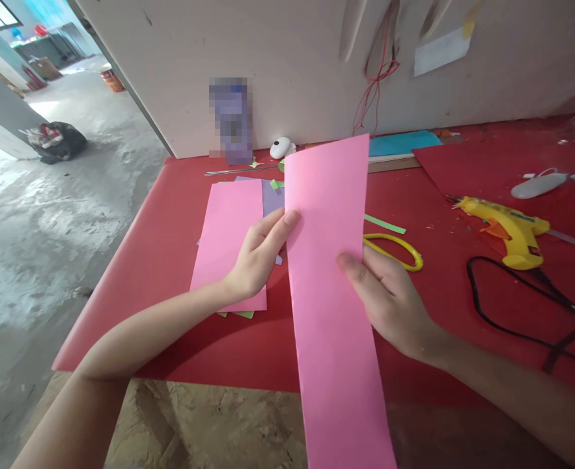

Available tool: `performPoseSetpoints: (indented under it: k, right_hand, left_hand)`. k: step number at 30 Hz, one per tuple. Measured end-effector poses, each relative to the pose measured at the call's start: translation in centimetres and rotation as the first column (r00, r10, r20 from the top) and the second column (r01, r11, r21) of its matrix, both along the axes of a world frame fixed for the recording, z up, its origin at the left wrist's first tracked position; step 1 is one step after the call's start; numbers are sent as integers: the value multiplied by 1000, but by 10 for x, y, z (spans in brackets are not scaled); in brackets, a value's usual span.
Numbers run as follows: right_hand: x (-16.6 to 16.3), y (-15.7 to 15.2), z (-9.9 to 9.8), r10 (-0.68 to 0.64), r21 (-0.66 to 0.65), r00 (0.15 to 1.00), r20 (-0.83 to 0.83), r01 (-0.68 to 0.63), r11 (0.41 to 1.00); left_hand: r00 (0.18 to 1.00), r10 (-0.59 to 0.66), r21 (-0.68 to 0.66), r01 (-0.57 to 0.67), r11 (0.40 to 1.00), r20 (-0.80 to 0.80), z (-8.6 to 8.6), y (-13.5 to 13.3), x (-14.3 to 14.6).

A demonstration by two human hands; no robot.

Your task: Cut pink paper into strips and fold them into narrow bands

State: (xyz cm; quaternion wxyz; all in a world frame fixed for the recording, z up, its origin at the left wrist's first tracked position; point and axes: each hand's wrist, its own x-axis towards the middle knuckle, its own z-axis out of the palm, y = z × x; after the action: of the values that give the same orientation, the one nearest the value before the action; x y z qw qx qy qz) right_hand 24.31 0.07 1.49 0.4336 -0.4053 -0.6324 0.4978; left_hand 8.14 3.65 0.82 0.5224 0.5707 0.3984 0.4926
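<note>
Pink paper strip (331,195): location and grip?

Raised in front of the red table (145,241), long side roughly upright, lower end running past the bottom of the view. Left hand (258,257) pinches its left edge, thumb on the near face. Right hand (397,303) grips the right edge a little lower, thumb on the face, fingers going behind.

Either hand free?

No. Both are closed on the paper.

Progress so far?

Done, as far as visible: strip picked up and squared between the hands. Left edge looks rounded near the top, possibly a fold; cannot confirm, since the back is hidden. No glue or join seen on the near face.

Outstanding?

By my judgement this piece is at the handling stage, unfinished: not set down, not attached to anything. A second pink sheet (228,247) lies flat on the table, left of the strip, partly over purple paper (271,198); green edges show beneath it.

Tools in use?

None. Yellow glue gun (512,234) lies at right, unheld. A yellow loop (419,260), perhaps a scissor handle, shows behind the right hand; the rest is hidden. Narrow green strip (386,225) just beyond it.
</note>
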Motion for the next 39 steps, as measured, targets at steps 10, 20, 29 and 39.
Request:
performPoseSetpoints:
  k: [10, 20, 29, 39]
  right_hand:
    - [-2, 14, -15, 7, -251, 988, -155, -46, 967]
    - [-7, 12, -23, 34, -197, 999, 29, -28, 980]
    - [-9, 5, -26, -8, -158, 996, 94, 23, 987]
    - [-11, 4, -28, 11, -166, 997, 72, 1, 986]
  left_hand:
    - [998, -44, -56, 41, 998, -46, -5, 21, -4]
    - [997, 64, -105, -59, 993, 45, -17, 29, -3]
    - [991, 11, -161, 11, 987, 135, -18, 28, -5]
    - [980, 188, -32, -187, 982, 57, -14, 28, -6]
